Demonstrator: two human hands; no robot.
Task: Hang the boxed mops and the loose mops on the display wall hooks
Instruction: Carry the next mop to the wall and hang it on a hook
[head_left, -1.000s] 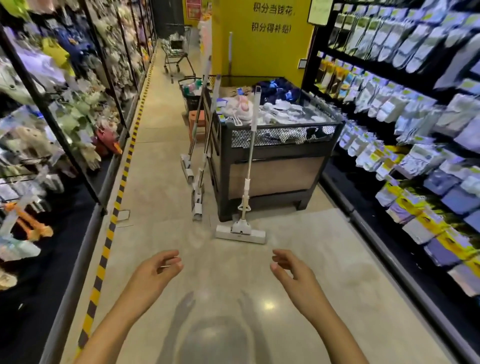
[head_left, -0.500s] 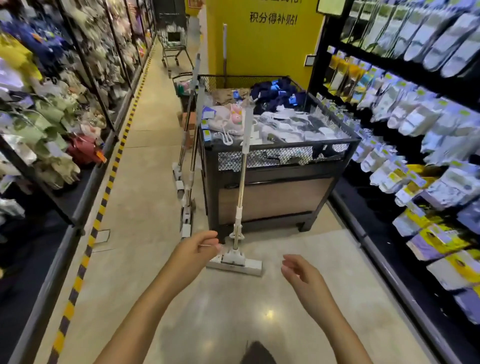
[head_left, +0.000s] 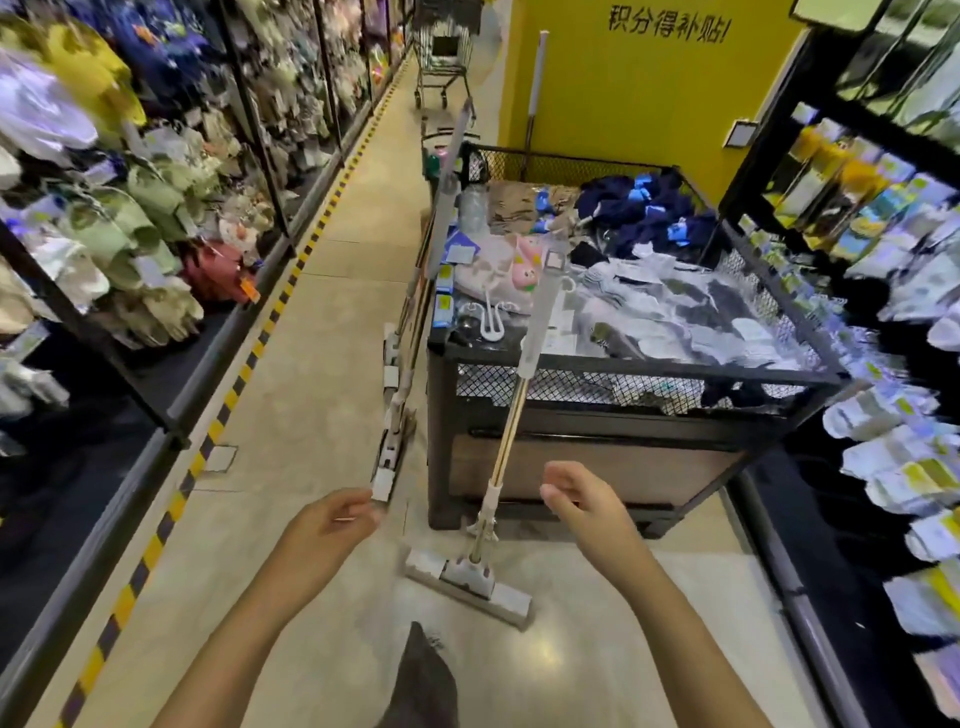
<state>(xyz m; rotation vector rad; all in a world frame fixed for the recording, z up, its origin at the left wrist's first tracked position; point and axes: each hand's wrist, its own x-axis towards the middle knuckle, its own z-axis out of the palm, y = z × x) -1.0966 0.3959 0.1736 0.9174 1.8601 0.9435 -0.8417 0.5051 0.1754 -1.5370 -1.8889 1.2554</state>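
Note:
A loose sponge mop (head_left: 511, 415) with a gold and grey handle leans against the front of a black mesh bin (head_left: 639, 410), its white head on the floor. Two more loose mops (head_left: 402, 364) lean on the bin's left side. My left hand (head_left: 332, 530) hovers just left of the front mop's lower shaft, fingers curled, pinching a thin small stick. My right hand (head_left: 587, 504) hovers just right of the shaft, fingers apart, holding nothing. Neither hand touches the mop.
The bin holds socks and small goods. Shelves of plush toys (head_left: 130, 218) line the left, sock racks (head_left: 883, 364) the right. A yellow-black floor strip (head_left: 249, 358) runs along the left shelf. A shopping cart (head_left: 444, 62) stands far down the aisle by a yellow wall (head_left: 649, 93).
I have walked closer to the bin and the front mop. Both hands have risen and now flank the mop's lower shaft.

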